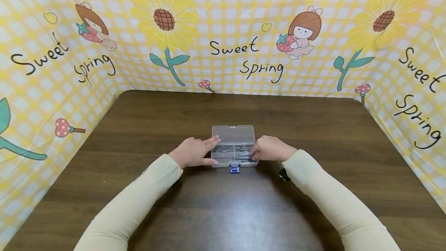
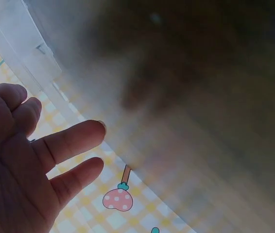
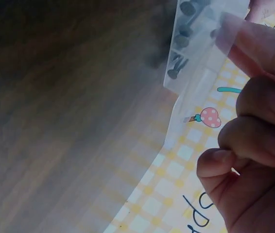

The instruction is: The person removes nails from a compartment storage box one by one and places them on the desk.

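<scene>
A clear plastic compartment box (image 1: 222,162) stands on the table with its lid (image 1: 232,134) raised toward the back. Small metal pieces (image 1: 245,150) lie in its compartments; in the right wrist view, they look like nails or screws (image 3: 173,74) with flat round heads. My left hand (image 1: 192,152) rests against the box's left side, fingers extended near the lid and thumb at the front corner. My right hand (image 1: 273,148) has its fingertips in the right compartments, the other fingers curled. Whether these fingertips pinch a metal piece is hidden.
A blue latch (image 1: 235,169) hangs at the box's front. The brown wooden table (image 1: 167,115) reaches back to a yellow checked cloth (image 1: 237,7) that covers the walls on three sides.
</scene>
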### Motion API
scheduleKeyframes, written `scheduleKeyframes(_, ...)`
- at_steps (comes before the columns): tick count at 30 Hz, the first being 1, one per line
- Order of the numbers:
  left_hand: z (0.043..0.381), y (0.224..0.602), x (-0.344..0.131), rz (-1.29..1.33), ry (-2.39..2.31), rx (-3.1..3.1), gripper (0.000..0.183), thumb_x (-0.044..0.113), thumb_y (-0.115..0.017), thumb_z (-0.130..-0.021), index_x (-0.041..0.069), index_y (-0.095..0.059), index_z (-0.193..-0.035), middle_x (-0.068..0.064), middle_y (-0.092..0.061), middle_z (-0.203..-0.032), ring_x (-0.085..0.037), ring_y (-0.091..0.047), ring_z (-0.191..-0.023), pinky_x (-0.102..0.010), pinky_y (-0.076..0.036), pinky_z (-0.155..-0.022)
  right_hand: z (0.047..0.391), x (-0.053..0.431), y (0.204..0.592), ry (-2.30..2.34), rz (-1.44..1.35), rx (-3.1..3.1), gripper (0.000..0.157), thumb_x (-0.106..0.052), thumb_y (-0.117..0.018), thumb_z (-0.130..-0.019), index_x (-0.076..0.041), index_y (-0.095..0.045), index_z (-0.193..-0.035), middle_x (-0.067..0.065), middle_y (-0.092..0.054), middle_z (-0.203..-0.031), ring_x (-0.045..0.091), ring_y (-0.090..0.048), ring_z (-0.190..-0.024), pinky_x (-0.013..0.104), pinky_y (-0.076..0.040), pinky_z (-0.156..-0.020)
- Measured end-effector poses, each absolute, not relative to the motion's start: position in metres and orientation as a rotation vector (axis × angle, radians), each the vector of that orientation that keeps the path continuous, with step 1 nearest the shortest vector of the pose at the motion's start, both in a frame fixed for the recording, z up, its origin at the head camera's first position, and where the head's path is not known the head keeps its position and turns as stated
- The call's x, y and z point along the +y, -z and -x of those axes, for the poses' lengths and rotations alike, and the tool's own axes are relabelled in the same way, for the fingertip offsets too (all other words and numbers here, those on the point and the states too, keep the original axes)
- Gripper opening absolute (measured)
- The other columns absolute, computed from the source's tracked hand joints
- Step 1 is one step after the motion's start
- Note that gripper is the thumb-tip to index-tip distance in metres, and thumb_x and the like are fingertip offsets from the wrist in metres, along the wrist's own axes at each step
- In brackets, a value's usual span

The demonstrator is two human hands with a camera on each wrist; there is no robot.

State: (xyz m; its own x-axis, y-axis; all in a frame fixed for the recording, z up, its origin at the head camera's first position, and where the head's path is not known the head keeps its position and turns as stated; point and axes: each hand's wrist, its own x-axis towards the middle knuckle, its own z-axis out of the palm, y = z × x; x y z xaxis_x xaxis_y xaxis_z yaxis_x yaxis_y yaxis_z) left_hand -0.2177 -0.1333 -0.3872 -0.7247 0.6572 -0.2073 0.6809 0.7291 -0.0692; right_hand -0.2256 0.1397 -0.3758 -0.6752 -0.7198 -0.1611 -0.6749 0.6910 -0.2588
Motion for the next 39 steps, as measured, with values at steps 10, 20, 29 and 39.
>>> scheduleKeyframes(10,0.219,0.384,-0.131,-0.994,0.223,2.714,0.081,0.061,-0.048,-0.091,0.012,-0.029,-0.152,0.000,-0.028,-0.155,-0.016,-0.063,-0.076,-0.036,-0.045,-0.076,0.222,0.132,0.375,0.126,1.137,2.688,0.012,-0.013,-0.071,-0.084,-0.012,-0.079,-0.093,0.000,-0.073,-0.093,0.016,-0.068,-0.086,0.036,-0.053,-0.075)
scheduleKeyframes(20,0.218,0.382,-0.131,-0.974,0.208,2.695,0.080,0.059,-0.049,-0.091,0.012,-0.030,-0.152,0.000,-0.028,-0.155,-0.010,-0.047,-0.052,-0.033,-0.045,-0.070,0.223,0.127,0.378,0.025,1.214,2.712,0.007,-0.015,-0.072,-0.083,-0.017,-0.079,-0.085,-0.005,-0.072,-0.085,0.012,-0.066,-0.077,0.033,-0.053,-0.066)
scheduleKeyframes(29,0.218,0.385,-0.131,-1.004,0.181,2.700,0.077,0.057,-0.050,-0.092,0.011,-0.032,-0.151,-0.001,-0.031,-0.154,-0.011,-0.025,-0.042,-0.028,-0.032,-0.050,0.223,0.124,0.381,-0.020,1.256,2.743,0.020,-0.013,-0.070,-0.081,-0.020,-0.067,-0.063,-0.010,-0.059,-0.066,0.008,-0.049,-0.058,0.033,-0.047,-0.052)
scheduleKeyframes(39,0.217,0.383,-0.133,-1.043,0.202,2.714,0.073,0.054,-0.050,-0.093,0.010,-0.034,-0.150,-0.003,-0.033,-0.153,-0.011,-0.027,-0.041,-0.027,-0.033,-0.049,0.226,0.123,0.382,0.007,1.288,2.760,0.038,-0.003,-0.059,-0.076,-0.021,-0.039,-0.049,-0.010,-0.031,-0.055,0.009,-0.029,-0.053,0.027,-0.027,-0.046)
